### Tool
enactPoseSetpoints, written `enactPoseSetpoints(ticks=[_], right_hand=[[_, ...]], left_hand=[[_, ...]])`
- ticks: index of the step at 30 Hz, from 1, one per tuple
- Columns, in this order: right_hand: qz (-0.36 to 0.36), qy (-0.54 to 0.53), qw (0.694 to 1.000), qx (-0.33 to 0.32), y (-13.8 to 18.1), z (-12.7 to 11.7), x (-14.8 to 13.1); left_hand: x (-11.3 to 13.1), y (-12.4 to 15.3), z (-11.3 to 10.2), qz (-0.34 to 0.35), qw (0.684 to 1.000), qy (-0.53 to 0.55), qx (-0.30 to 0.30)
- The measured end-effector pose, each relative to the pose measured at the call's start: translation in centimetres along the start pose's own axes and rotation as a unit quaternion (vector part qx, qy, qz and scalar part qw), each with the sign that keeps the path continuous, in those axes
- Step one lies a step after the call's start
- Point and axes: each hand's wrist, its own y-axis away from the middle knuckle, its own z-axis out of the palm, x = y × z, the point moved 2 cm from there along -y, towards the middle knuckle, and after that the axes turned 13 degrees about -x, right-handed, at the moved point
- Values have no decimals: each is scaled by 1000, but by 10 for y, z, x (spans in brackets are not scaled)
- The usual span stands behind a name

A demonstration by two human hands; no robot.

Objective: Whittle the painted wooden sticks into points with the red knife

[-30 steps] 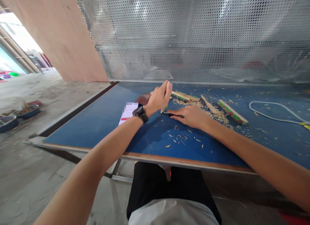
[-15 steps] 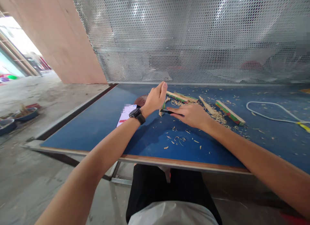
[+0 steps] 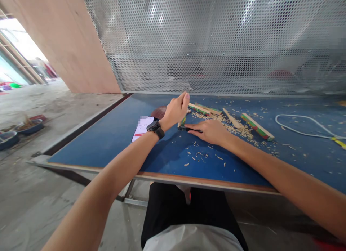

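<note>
My left hand (image 3: pixel 177 108), with a black watch on its wrist, is closed around a wooden stick (image 3: pixel 182 122) that has green paint on one side. The stick's lower end points down towards the blue tabletop; its upper part is hidden by my fingers. In my right hand (image 3: pixel 213 131) is a black-handled knife (image 3: pixel 192 129), gripped low over the table. Its tip end lies against the lower end of the stick. Pale wood shavings (image 3: pixel 200 157) are scattered on the tabletop below both hands.
A phone (image 3: pixel 143 126) lies left of my watch, near a dark reddish-brown object (image 3: pixel 159 112). Painted wooden strips (image 3: pixel 257 126) and a shavings pile (image 3: pixel 243 133) are to the right. A white cable loop (image 3: pixel 302 116) lies farther right. Perforated metal sheet (image 3: pixel 211 45) stands behind the table.
The knife and my right hand have moved slightly down and left along the stick, towards its lower end. My left hand keeps its hold on the stick.
</note>
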Motion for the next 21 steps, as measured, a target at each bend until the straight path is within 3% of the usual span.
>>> enactPoseSetpoints(ticks=[11, 21], right_hand=[[6, -4, 997, 71, 7, -15, 6], [19, 5, 1000, 17, 4, -7, 5]], left_hand=[[0, 0, -5, 6, 1000, 7, 4], [3, 0, -3, 15, 1000, -8, 10]])
